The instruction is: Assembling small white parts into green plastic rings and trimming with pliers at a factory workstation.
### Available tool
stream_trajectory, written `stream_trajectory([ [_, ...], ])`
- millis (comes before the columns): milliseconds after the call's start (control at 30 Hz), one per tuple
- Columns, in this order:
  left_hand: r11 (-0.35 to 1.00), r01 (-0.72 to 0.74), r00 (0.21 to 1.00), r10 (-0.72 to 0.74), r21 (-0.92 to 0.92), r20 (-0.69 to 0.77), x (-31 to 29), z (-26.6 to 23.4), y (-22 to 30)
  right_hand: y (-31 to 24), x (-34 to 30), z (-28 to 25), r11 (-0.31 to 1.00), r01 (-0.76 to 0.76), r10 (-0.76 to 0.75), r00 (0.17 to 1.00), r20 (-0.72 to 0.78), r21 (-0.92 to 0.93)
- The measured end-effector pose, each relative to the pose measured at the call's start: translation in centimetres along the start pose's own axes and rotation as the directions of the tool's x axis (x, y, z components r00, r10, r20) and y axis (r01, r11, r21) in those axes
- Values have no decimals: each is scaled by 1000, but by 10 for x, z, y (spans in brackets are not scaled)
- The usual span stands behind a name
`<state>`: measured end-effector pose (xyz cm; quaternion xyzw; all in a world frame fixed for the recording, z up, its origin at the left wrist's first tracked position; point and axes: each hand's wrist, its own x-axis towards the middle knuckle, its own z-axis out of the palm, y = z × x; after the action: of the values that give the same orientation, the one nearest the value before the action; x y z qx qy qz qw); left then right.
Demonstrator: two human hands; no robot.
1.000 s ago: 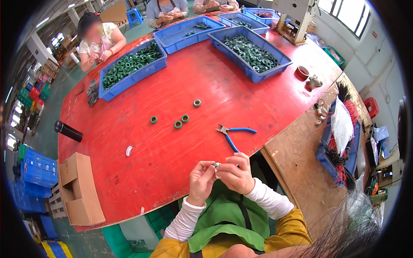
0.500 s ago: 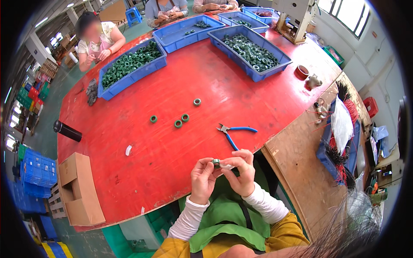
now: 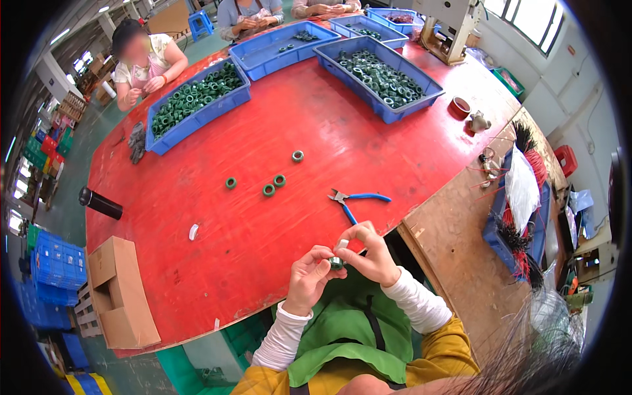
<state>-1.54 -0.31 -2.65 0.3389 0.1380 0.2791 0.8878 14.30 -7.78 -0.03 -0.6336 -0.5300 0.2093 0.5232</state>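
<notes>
My left hand (image 3: 307, 278) is closed on a small green ring (image 3: 336, 264) at the table's near edge. Just above the ring, my right hand (image 3: 372, 259) pinches a short white strip (image 3: 342, 244) between thumb and fingers. Whether the strip touches the ring I cannot tell. Blue-handled cutting pliers (image 3: 351, 199) lie on the red table (image 3: 197, 270) just beyond my hands. Farther off rest several loose green rings (image 3: 268, 190), and a curled white scrap (image 3: 193, 232) lies to the left.
Blue trays of green rings (image 3: 197, 99) (image 3: 388, 115) stand at the back. A black bottle (image 3: 101, 203) and an open cardboard box (image 3: 122, 296) are at left. Rightward sit a tape roll (image 3: 459, 108) and a blue bin of wires (image 3: 490, 230). Co-workers (image 3: 148, 62) sit across the table.
My right hand has lifted a little with the white strip, which now stands more upright above the ring. My left hand has shifted slightly and still holds the ring.
</notes>
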Motion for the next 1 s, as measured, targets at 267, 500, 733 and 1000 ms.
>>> stream_trajectory([
  [267,994,10,1000,-10,-113,-1,1,2,-4,-1,-20,17,936,-167,171,985,16,310],
  [500,989,-44,999,41,-138,-21,0,-6,-14,-4,-25,24,995,92,-88,989,-119,34],
  [733,989,40,999,-37,143,-20,1,-6,2,-9,-24,16,967,-139,149,988,-32,213],
  [1000,996,78,991,-73,40,-114,2,-10,-1,-17,-8,0,890,351,-353,934,47,-292],
])
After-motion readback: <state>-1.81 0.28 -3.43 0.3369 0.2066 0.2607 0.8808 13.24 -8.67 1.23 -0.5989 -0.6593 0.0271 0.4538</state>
